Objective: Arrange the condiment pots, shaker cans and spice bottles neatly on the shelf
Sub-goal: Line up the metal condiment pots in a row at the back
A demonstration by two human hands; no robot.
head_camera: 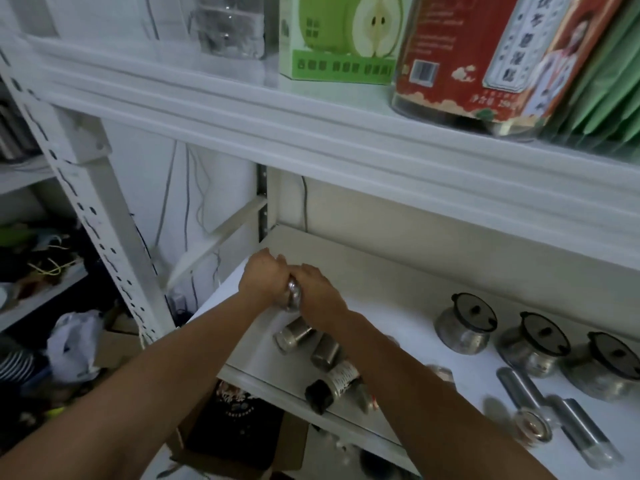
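Observation:
Both hands meet at the back left of the white shelf point(398, 282). My left hand point(261, 273) and my right hand point(317, 289) are closed together around one shiny steel shaker can point(293, 294), mostly hidden between them. Two more steel shaker cans point(294, 336) lie on their sides just in front. A black-capped spice bottle point(332, 386) lies near the shelf's front edge, partly under my right forearm. Three glass condiment pots with black lids point(465, 323) stand in a row at the right. Slim steel tubes point(523, 386) lie in front of them.
The upper shelf carries a green pear box point(341, 39), a red-labelled jar point(460, 57) and a clear bottle point(227, 26). The white slotted upright point(93, 216) stands left. Below are a cardboard box point(242, 434), a plastic bag point(74, 344) and clutter.

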